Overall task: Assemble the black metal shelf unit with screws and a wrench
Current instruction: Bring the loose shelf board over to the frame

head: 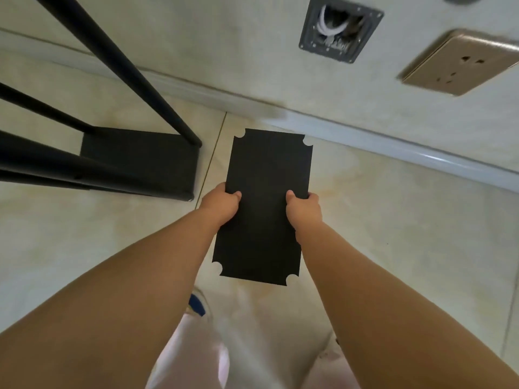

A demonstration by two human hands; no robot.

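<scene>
A black shelf panel (pixel 264 206) was held in the air by both hands, above the tiled floor (pixel 393 234) and in front of the person's legs. The left hand (pixel 222 204) was gripping the left long edge, with the thumb laid on the upper face, and the right hand (pixel 303 210) was gripping the right long edge in the same manner. The panel was flat and rectangular, and a rounded notch was cut at each of its four corners, probably to fit around the posts.

To the left of the panel, well apart from it, the partly built shelf frame (pixel 140 161) was standing on the floor. One lower shelf was seen already fixed between black round posts (pixel 134 71), which rose toward the camera. Behind, a pale wall with a baseboard, an open junction box (pixel 341 30) and a gold-coloured wall socket (pixel 460 61) were seen.

It was judged that the task was only partly done: the base level and posts were mounted, but the held panel was not yet placed on the frame. No screws and no wrench were visible, so the fastening of this panel was left to do.
</scene>
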